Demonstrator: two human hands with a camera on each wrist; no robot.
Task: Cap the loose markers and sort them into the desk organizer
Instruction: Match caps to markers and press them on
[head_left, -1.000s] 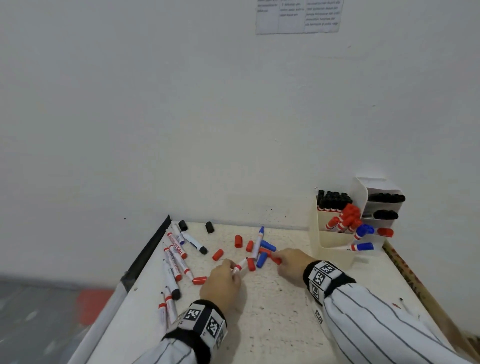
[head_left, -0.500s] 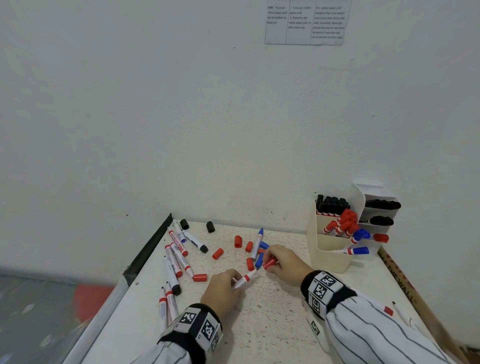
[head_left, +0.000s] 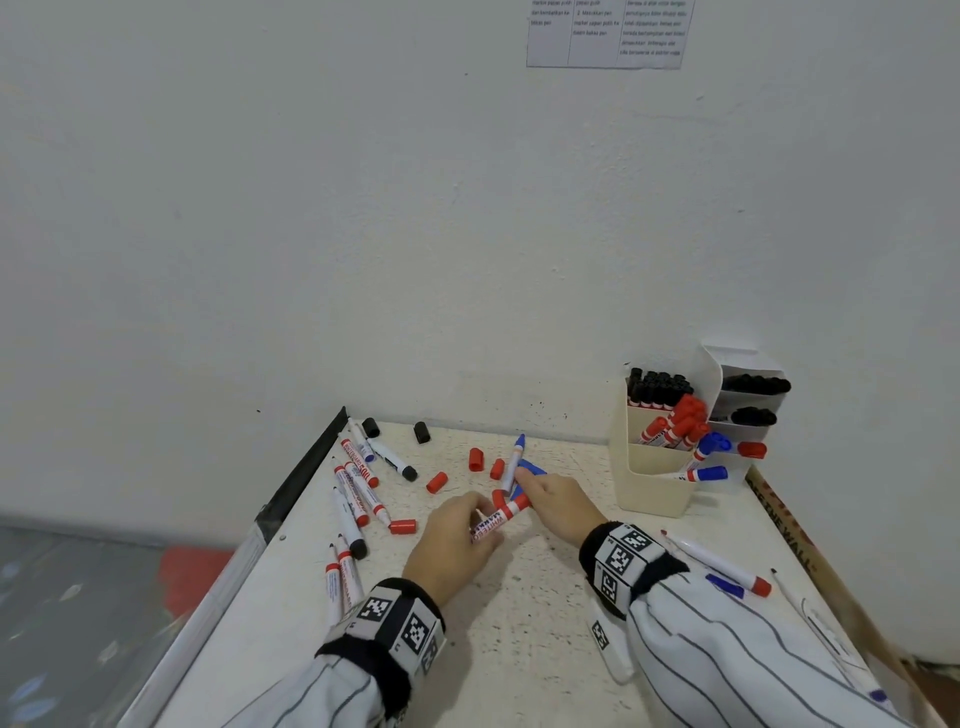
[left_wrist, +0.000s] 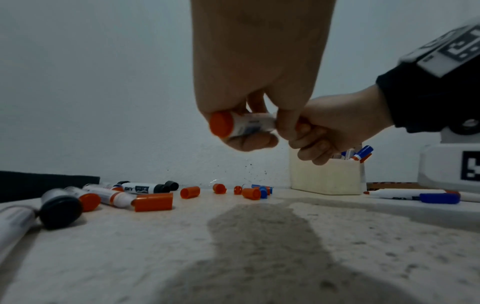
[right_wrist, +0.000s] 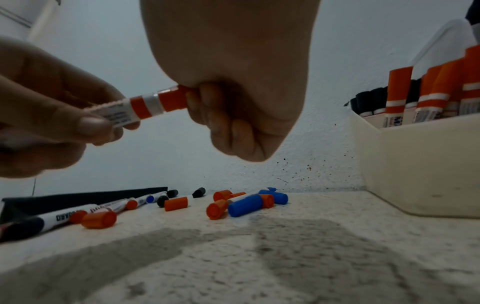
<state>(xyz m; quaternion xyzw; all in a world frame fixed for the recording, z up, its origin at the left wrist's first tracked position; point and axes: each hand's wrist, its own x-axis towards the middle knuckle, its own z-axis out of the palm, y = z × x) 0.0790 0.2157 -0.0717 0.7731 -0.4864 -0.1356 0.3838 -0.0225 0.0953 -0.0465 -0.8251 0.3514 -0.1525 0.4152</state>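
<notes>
Fingers (right_wrist: 197, 102) of our right hand (head_left: 558, 506) curled round the red cap (right_wrist: 172, 99), our left hand (head_left: 454, 538) pinching the red marker (head_left: 493, 522), loose caps (right_wrist: 233, 202) on the desk (head_left: 519, 623) below our fingers

- Desk organizer (head_left: 652, 486): table (head_left: 519, 649), right of centre, against wall.
- Loose markers (head_left: 358, 493): lower left.
- Loose caps (head_left: 475, 460): between them.
- Both hands: centre, before caps.

Wall (head_left: 363, 208): we see it plain and pale, filling most of the head view.
Paper notice (head_left: 605, 32): we find it at the top edge, right of centre, its print too small to read.
Table (head_left: 519, 649): speckled white, in the lower half.
Floor (head_left: 78, 597): we see it grey, at lower left.
</notes>
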